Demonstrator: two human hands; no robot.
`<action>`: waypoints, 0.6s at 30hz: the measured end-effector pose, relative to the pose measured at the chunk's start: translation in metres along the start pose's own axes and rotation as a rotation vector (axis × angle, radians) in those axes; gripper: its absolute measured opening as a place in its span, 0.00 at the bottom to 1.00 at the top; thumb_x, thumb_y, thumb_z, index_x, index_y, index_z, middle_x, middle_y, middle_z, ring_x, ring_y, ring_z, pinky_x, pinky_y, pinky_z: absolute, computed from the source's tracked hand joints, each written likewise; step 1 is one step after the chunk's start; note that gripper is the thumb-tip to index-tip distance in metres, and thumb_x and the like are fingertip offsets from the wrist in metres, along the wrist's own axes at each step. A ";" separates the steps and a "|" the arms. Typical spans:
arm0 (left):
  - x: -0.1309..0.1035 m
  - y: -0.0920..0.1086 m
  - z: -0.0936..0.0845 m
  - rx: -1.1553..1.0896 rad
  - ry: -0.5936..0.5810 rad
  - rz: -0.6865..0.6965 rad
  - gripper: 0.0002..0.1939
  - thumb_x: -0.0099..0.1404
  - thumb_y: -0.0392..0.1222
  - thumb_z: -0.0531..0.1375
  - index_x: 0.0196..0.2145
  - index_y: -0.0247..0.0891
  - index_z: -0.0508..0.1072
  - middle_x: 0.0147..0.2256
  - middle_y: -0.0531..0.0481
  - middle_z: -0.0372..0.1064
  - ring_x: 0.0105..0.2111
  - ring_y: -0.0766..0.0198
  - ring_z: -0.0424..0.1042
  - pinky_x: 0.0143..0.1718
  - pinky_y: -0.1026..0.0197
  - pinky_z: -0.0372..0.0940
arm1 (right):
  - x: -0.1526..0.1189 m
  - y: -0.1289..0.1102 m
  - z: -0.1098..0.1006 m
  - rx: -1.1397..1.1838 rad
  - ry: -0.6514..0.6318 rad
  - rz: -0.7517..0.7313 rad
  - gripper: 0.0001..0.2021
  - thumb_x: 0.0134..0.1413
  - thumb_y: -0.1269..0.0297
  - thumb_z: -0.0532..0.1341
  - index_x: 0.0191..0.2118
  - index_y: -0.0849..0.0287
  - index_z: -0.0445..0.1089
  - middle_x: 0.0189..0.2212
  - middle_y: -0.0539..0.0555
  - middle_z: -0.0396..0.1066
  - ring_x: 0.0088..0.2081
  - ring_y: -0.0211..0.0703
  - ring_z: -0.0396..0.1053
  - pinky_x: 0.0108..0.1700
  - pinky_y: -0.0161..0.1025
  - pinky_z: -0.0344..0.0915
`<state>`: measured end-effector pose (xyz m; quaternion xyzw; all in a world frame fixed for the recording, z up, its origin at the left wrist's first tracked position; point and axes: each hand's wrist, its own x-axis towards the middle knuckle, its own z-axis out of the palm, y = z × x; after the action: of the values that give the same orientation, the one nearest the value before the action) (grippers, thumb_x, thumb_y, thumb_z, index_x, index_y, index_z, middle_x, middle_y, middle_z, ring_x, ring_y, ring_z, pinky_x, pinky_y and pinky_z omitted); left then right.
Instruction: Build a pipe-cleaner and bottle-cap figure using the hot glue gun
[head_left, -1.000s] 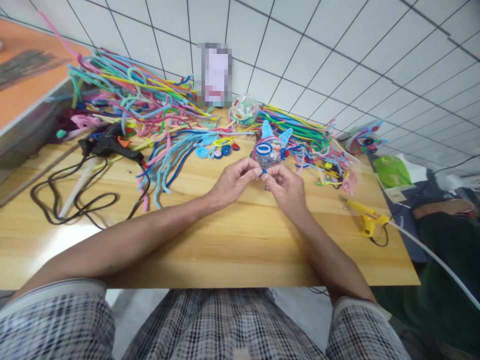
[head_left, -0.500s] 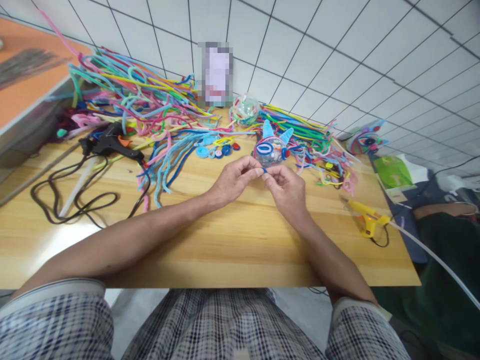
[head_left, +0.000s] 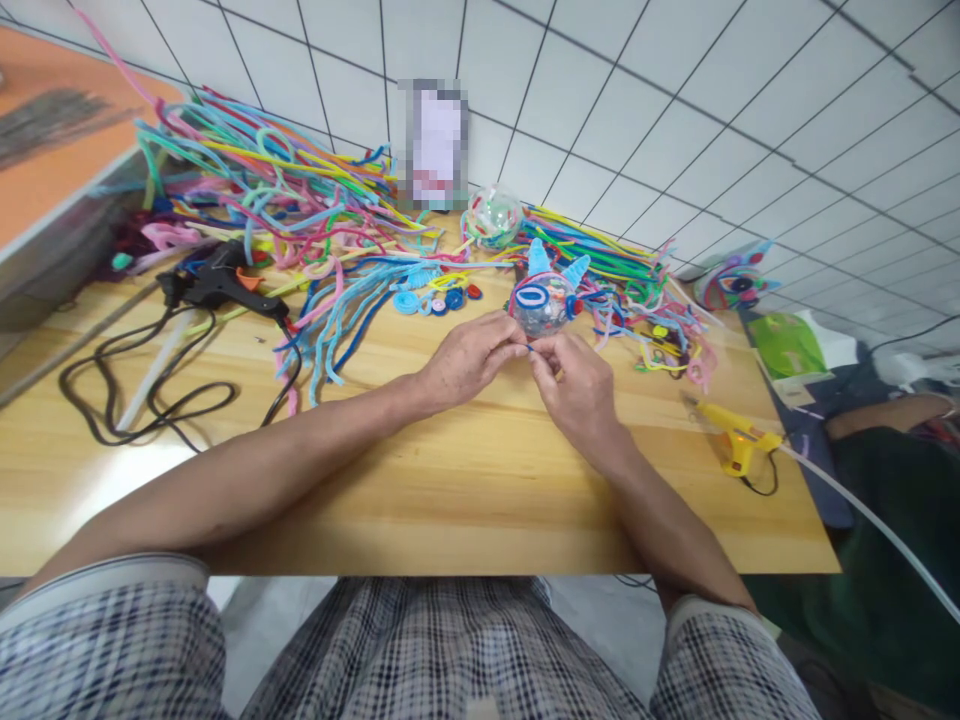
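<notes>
Between my fingertips is a short piece of dark blue pipe cleaner (head_left: 531, 348), mostly hidden. My left hand (head_left: 472, 360) pinches one side of it, and my right hand (head_left: 576, 378) pinches the other, the two hands almost touching over the table. Just beyond them sits a clear ball (head_left: 546, 316) with two light blue pipe-cleaner ears (head_left: 538, 258) and a blue-and-white oval ring on its front. Left of that ball lie several small coiled discs (head_left: 454, 298) in blue, light blue and red.
Pipe cleaners (head_left: 270, 180) heap along the back left, with another bundle (head_left: 600, 250) at the back right. A black glue gun (head_left: 229, 280) with a looping cord lies left; a yellow glue gun (head_left: 739, 438) lies right. A second clear ball (head_left: 493, 215) stands near the phone (head_left: 436, 140). Someone's arm (head_left: 892, 415) shows far right.
My hands have shifted slightly, the right fingers curling in more. Less of the blue pipe cleaner shows between the fingertips now.
</notes>
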<state>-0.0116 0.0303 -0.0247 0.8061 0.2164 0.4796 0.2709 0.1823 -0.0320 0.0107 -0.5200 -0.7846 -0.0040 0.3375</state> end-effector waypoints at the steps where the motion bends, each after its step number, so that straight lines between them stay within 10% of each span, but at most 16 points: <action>1: 0.000 0.001 0.000 -0.007 0.006 -0.012 0.09 0.78 0.42 0.60 0.38 0.38 0.75 0.37 0.48 0.77 0.39 0.62 0.75 0.43 0.60 0.68 | 0.000 -0.001 0.000 0.009 0.007 0.008 0.05 0.68 0.67 0.61 0.38 0.53 0.74 0.33 0.51 0.77 0.33 0.43 0.72 0.39 0.41 0.68; 11: -0.004 0.013 0.011 -0.299 0.159 -0.363 0.11 0.74 0.47 0.63 0.36 0.38 0.76 0.30 0.53 0.72 0.30 0.66 0.66 0.34 0.63 0.63 | 0.004 -0.003 0.006 0.389 -0.008 0.334 0.05 0.64 0.60 0.65 0.37 0.54 0.74 0.28 0.48 0.76 0.28 0.40 0.72 0.32 0.39 0.66; 18: -0.001 0.003 0.006 -0.118 0.044 -0.150 0.06 0.73 0.41 0.63 0.38 0.38 0.77 0.35 0.50 0.76 0.36 0.63 0.72 0.42 0.60 0.66 | 0.003 0.001 0.001 0.060 0.051 0.046 0.06 0.66 0.67 0.61 0.36 0.53 0.74 0.32 0.52 0.76 0.33 0.43 0.73 0.39 0.42 0.68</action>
<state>-0.0066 0.0264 -0.0259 0.7596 0.2534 0.4875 0.3481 0.1816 -0.0291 0.0108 -0.5272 -0.7634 0.0139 0.3730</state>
